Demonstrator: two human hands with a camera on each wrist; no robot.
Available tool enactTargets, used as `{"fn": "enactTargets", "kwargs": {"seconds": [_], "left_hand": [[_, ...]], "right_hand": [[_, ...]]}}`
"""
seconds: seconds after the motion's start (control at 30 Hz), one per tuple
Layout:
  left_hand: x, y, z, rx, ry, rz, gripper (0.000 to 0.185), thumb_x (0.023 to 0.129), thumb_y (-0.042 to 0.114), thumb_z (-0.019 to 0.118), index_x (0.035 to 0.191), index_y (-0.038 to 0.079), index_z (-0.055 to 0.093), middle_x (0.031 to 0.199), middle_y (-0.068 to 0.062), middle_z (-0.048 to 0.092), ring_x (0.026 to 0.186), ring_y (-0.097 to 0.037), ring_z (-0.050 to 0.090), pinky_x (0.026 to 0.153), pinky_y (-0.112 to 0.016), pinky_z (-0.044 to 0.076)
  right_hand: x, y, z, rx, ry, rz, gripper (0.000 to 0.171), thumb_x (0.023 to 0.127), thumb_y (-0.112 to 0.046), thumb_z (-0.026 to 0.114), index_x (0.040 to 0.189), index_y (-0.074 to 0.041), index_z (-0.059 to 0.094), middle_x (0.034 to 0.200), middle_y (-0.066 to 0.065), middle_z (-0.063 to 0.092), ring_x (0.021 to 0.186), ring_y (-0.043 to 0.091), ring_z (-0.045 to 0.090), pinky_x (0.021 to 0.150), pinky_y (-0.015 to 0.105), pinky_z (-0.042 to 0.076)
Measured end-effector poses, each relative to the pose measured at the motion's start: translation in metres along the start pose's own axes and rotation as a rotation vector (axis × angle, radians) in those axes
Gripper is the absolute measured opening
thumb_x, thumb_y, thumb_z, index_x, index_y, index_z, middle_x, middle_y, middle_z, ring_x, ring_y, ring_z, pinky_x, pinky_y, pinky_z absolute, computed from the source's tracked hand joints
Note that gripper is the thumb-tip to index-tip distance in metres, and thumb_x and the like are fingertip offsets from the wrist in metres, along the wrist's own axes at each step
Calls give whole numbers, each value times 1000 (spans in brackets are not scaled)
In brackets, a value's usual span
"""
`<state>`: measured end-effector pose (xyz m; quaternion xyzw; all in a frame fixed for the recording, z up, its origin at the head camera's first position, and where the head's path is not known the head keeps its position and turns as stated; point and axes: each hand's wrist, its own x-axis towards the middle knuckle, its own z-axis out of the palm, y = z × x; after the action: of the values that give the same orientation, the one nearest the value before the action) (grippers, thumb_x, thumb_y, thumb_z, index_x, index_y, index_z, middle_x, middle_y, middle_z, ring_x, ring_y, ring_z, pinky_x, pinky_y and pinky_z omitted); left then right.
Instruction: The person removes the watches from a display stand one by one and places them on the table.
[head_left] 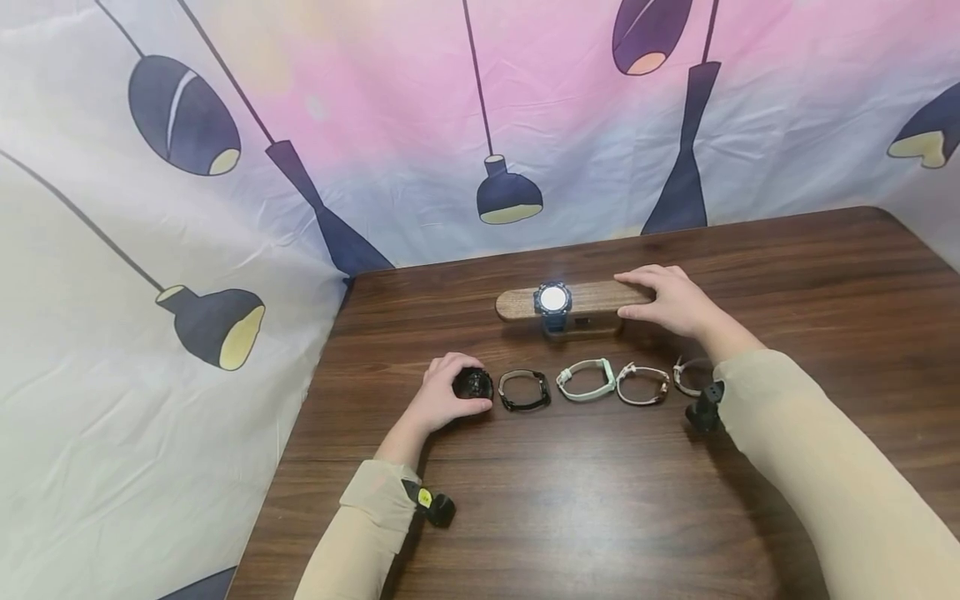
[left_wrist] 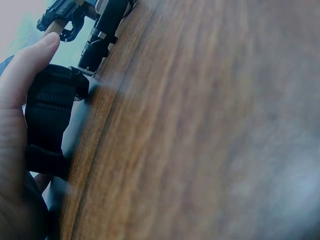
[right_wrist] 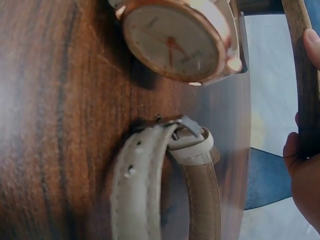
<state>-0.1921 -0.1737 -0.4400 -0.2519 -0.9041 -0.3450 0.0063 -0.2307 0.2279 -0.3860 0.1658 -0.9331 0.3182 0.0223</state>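
Note:
My left hand [head_left: 444,393] grips a black watch [head_left: 473,384] at the left end of a row of watches on the wooden table [head_left: 600,500]. The left wrist view shows its black woven strap [left_wrist: 49,117] against my palm. My right hand [head_left: 663,298] holds the right end of a wooden stand [head_left: 592,300]; its fingers [right_wrist: 305,185] lie against the bar [right_wrist: 301,75] in the right wrist view. A dark blue watch [head_left: 552,299] with a bright face is wrapped round the stand's middle.
The row continues with a black watch [head_left: 524,390], a mint-green one [head_left: 586,379], a white-strapped one [head_left: 642,384] and another [head_left: 688,375] partly under my right forearm. A rose-gold white-faced watch [right_wrist: 175,42] and a white strap [right_wrist: 160,185] fill the right wrist view. A printed curtain [head_left: 225,208] stands behind the table.

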Motion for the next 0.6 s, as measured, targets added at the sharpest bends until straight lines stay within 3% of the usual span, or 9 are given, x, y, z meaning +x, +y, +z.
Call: {"fn": "enactTargets", "kwargs": {"seconds": [0.6], "left_hand": [[1, 0, -3, -30, -2, -24, 53, 73, 31, 80, 119, 15, 59, 121, -2, 54, 115, -27, 39, 97, -49, 28]], "right_hand": [[-1, -3, -2, -1, -13, 8, 63, 84, -41, 69, 136, -11, 50, 139, 19, 39, 123, 43, 29, 99, 57, 24]]}}
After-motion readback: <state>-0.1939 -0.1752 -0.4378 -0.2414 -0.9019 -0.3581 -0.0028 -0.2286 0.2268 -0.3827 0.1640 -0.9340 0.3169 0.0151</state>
